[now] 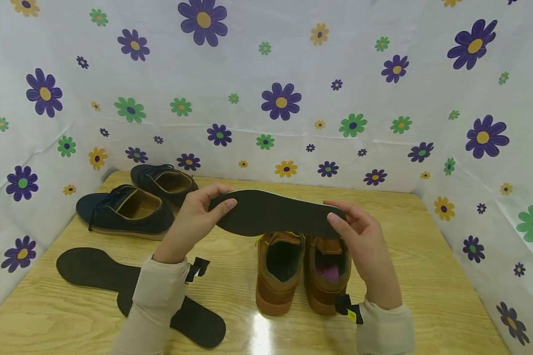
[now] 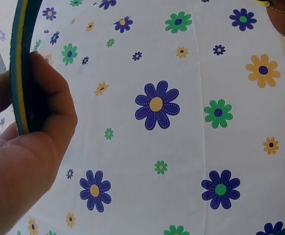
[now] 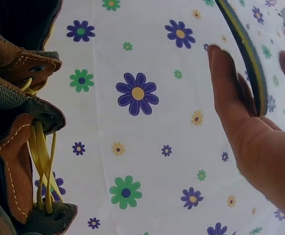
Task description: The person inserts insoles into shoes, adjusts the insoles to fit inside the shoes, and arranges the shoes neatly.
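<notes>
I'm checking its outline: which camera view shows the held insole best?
The head view: the held insole appears broadside, the left hand and right hand covering only bits near its ends. Both wrist views show just part, edge-on and yellow-striped.

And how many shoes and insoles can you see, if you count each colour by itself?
Navy lace-up shoes: 2
Brown lace-up shoes: 2
Black insoles: 3 (1 held up, 2 lying down)
Total: 7
</notes>
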